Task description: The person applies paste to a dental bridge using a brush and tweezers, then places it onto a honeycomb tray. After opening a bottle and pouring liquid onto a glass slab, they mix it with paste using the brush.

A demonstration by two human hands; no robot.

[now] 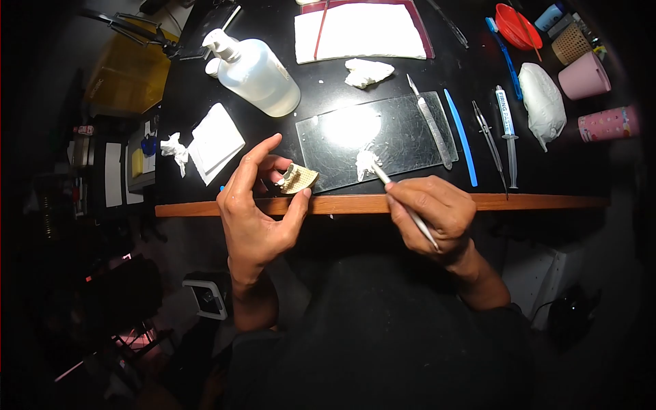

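My left hand [256,205] pinches a small tan dental cast [298,178] between thumb and fingers, just above the table's wooden front edge [533,201]. My right hand [432,212] grips a thin metal spatula [403,205] like a pen. Its tip touches a white blob of paste [365,161] on a glass mixing slab [396,137] that lies on the black tabletop.
On the slab's right lie a metal instrument [430,123], a blue stick [462,137], tweezers [488,140] and a syringe [507,130]. A pump bottle [256,72], white pads [215,140], a towel [359,31], crumpled tissue [367,72], cups [594,89] and a red bowl [517,26] stand farther back.
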